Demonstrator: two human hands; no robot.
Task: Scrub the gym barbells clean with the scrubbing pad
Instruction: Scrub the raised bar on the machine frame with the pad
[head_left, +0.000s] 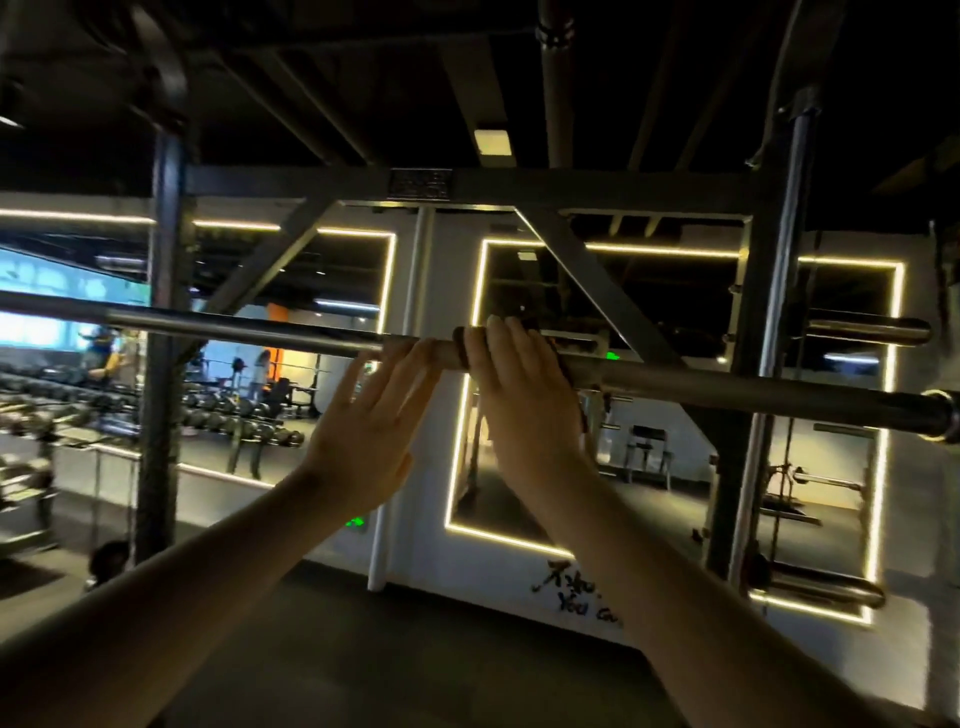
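A long steel barbell runs across the view at chest height, sloping down to the right, held in a dark rack. My right hand wraps over the bar near its middle and presses a dark scrubbing pad around it; only the pad's edges show beside my fingers. My left hand is just left of it, fingers straight and spread, their tips touching the underside of the bar.
The rack's dark uprights and diagonal braces stand behind the bar. Chrome plate pegs jut out at right. Dumbbell racks line the left. Mirrors with lit frames cover the white wall ahead.
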